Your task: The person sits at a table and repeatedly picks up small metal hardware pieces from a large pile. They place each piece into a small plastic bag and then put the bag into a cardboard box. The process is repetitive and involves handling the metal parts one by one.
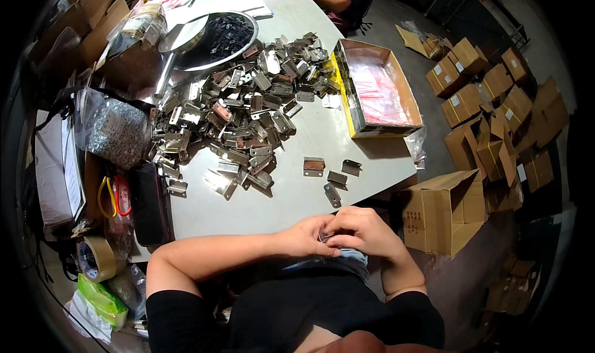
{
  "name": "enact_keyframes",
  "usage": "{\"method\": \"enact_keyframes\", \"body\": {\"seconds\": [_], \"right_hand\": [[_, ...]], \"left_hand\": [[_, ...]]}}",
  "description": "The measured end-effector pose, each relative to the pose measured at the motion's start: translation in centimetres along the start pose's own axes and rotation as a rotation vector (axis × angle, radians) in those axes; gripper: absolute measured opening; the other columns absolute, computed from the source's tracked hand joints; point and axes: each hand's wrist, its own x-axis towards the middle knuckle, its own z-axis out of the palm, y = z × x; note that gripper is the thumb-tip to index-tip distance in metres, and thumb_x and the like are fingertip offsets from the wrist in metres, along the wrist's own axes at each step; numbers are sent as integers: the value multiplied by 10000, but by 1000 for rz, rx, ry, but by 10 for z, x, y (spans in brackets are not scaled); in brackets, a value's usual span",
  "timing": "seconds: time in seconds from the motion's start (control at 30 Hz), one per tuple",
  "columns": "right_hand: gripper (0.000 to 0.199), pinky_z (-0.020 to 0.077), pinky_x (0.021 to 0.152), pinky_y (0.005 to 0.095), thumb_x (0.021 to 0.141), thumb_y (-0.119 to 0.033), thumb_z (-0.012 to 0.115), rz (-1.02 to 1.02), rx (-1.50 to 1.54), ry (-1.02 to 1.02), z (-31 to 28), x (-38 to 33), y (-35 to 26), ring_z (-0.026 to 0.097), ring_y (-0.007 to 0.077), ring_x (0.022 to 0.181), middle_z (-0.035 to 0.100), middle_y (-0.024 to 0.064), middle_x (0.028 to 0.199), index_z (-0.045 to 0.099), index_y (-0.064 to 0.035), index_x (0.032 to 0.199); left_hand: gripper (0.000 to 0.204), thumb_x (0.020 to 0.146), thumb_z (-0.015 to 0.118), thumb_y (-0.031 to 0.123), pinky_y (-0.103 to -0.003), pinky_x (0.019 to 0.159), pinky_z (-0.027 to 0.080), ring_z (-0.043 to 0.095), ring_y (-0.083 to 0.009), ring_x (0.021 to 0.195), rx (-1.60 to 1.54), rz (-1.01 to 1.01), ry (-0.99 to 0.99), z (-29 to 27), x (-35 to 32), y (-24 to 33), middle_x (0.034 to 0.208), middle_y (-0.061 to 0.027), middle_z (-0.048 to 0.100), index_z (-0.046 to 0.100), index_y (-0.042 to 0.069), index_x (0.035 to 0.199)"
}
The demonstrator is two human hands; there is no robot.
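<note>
At the table's near edge my two hands meet, fingers closed together. My left hand and my right hand pinch a small shiny metal piece between them. Fingers hide most of it, so its exact kind cannot be made out. Just beyond lie a few loose metal brackets, bent at an angle and pierced with holes. Farther off, a large heap of similar silvery brackets spreads across the white table. Some of them look coppery.
A round metal pan of small black parts stands behind the heap. At right, an open box holds clear bags. Left are a bag of small metal parts, scissors, a dark phone and tape. Cartons cover the floor; another person sits opposite.
</note>
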Motion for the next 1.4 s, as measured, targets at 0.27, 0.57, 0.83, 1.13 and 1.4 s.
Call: {"method": "enact_keyframes", "body": {"seconds": [0.27,0.57,0.83,1.13,1.4], "right_hand": [[108,497,665,343,840,-95,670,163,-368,746,-20,34,65,637,246,742,642,116,774,682,8,869],[128,510,677,280,850,-37,656,279,8,504,-19,33,66,653,144,740,695,95,855,664,64,929],[171,492,735,363,823,-106,678,191,-328,391,-8,34,54,625,291,798,625,148,837,666,22,937],[198,496,684,360,825,-130,659,314,-119,323,-9,32,43,633,283,737,653,141,799,641,14,959],[331,502,794,393,826,-272,685,337,-264,278,-6,50,35,636,343,875,643,164,930,658,-20,1040]], "left_hand": [[502,853,751,90,-240,868,444,497,-82,969,-165,-184,-72,-2,-1,-1,1011,5,516,479,49,1273],[487,861,742,93,-233,839,442,494,-78,927,-95,-145,-47,-3,-2,-3,973,8,510,484,46,1272],[603,865,748,130,-233,818,447,506,-78,913,-48,-155,36,1,-3,4,973,6,510,397,61,1350],[887,866,743,161,-231,649,447,509,-78,787,-160,-140,142,2,-2,5,985,-24,532,151,85,1522],[865,867,739,174,-224,611,439,518,-76,783,-169,-172,136,3,-3,14,977,-12,536,171,81,1512]]}}
